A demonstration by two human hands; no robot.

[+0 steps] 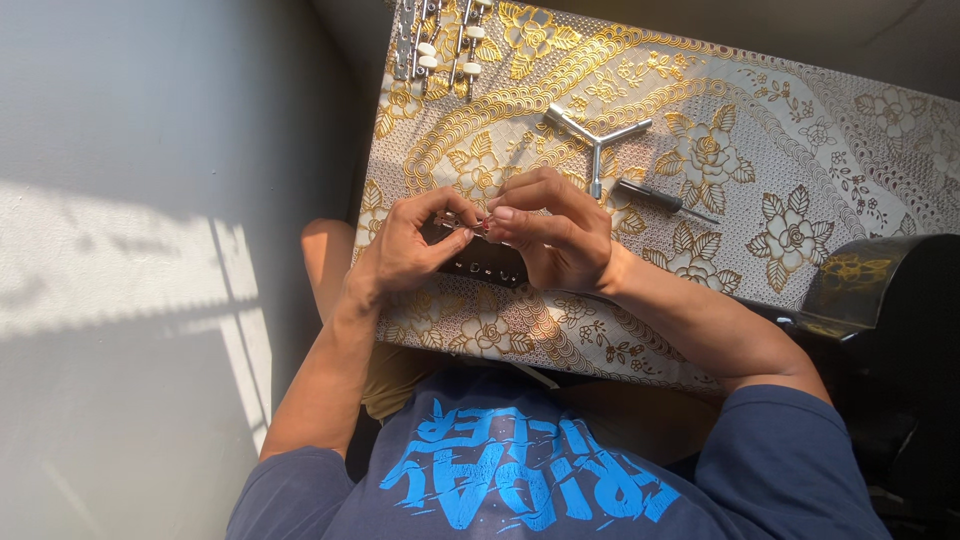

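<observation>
Surface: gold-flowered tablecloth (830, 150) covers the table in front of you, half in sunlight, with a pale floor (150, 250) to its left.
Left hand: your left hand (405, 245) sits over the near part of the cloth, thumb and forefinger pinched shut on one end of a small metal part (468, 228).
Right hand: your right hand (555, 235) meets the left, fingertips closed on the other end of the same small metal part.
Small part: held just above a dark plate (485, 265) with a row of holes, which lies on the cloth under your hands.
Beyond the hands: a three-armed metal wrench (597, 135) lies just past your right hand, with a dark-handled screwdriver (660, 198) beside it to the right.
Far edge: rows of metal tuning pegs (440, 40) with white knobs lie at the cloth's far left corner, well apart from the wrench.
Right of the cloth: a glossy black curved body (890, 300) rests at the table's edge.
</observation>
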